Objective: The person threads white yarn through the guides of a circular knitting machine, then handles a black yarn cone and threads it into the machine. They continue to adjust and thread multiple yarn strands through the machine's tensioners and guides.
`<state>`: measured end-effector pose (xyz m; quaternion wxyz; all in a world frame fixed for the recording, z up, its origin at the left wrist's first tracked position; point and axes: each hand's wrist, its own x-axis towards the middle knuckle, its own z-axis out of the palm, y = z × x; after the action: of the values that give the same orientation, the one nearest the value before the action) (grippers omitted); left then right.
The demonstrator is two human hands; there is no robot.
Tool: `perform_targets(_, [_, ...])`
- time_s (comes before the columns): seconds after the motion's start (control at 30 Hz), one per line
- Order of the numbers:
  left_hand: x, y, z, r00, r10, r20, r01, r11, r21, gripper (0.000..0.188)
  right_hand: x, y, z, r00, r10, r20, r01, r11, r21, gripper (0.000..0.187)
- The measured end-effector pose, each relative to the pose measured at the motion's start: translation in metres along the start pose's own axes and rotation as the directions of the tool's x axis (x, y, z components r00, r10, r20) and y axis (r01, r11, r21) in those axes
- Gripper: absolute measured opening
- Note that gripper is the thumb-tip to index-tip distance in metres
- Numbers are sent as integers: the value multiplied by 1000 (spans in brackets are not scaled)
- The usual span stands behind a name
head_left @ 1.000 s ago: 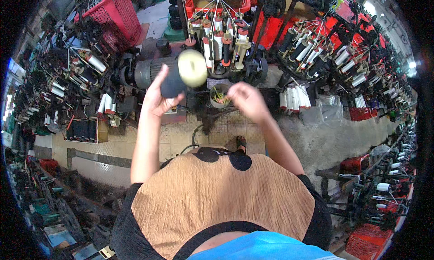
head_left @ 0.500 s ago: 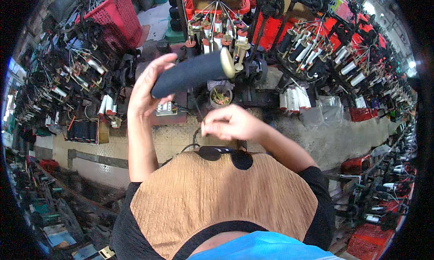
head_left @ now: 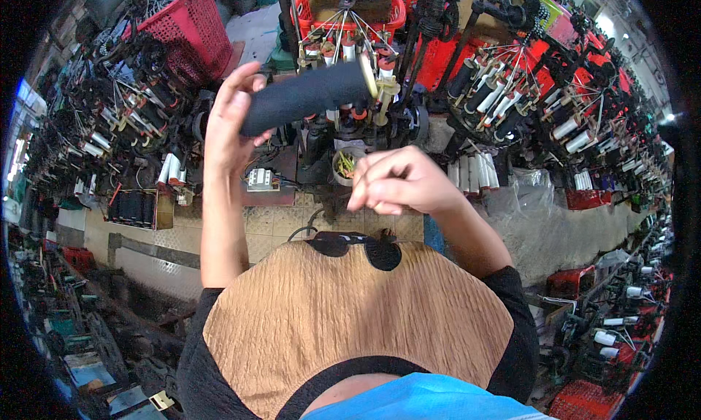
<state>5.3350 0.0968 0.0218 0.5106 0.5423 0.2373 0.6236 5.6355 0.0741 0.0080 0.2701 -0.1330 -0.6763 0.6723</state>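
A fat spool wound with black thread (head_left: 307, 97) is held up in front of me, lying nearly level. Its pale flange faces right, and my left hand (head_left: 228, 124) grips the opposite end, with the thumb and fingers around it. Below and to the right of that flange is my right hand (head_left: 405, 183). Its fingers are curled in and pressed together; any thread between them is too fine to make out. Behind the spool stands a braiding machine (head_left: 347, 37) with several upright bobbins and thin strands gathered above them.
More braiding machines with bobbins (head_left: 504, 84) flank the middle one. A pink basket (head_left: 191, 33) stands at the far left, a red one (head_left: 398, 11) behind the middle machine. A small pot (head_left: 342, 173) and an electrical switch block (head_left: 261, 179) are below the spool.
My right hand has moved right and turned, its fingers still curled. The spool has shifted slightly left in my left hand, its flange turning more edge-on.
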Motion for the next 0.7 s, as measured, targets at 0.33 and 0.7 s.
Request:
perform_targets(0.33, [62, -56, 29, 997, -39, 64, 43, 997, -62, 42, 10, 63, -118, 946, 163, -281, -144, 986, 88, 13])
perform_targets(0.7, [130, -207, 98, 926, 185, 330, -372, 291, 881, 35, -9, 166, -169, 919, 219, -328, 14, 813, 583, 51])
